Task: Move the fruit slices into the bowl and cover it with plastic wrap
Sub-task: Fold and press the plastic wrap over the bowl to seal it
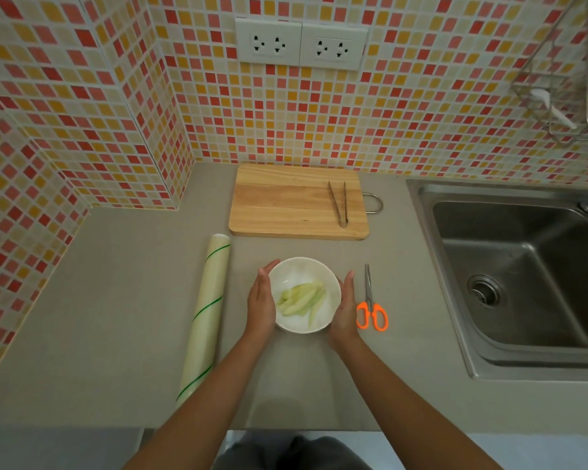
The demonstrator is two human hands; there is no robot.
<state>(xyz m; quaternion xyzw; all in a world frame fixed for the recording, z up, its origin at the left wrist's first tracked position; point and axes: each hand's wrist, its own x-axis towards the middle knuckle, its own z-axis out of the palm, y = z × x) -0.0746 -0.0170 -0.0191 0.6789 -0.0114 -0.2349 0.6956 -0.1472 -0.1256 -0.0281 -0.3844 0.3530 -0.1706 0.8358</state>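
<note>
A roll of plastic wrap [204,317] with thin green lines lay lengthwise on the grey desk [116,300], at the left of the working area and just beside the person's left forearm. Next to it, the left hand [261,301] stood on edge with its fingers straight and together, its palm pressed flat against the left side of a white bowl [304,295]. The bowl sat on the desk near the front edge, and the pale green fruit slices [301,300] lay inside it in a loose heap. A film with faint white glare seemed to cover the bowl's mouth, though that could not be told for certain. The right hand [345,307] mirrored the left, open and flat against the bowl's right side, gripping nothing else. Behind the bowl, a wooden cutting board [286,205] rested near the tiled wall, with metal tongs [339,203] lying on its right part. Orange-handled scissors [370,301] lay shut just right of the right hand. A steel sink [523,283] filled the far right.
</note>
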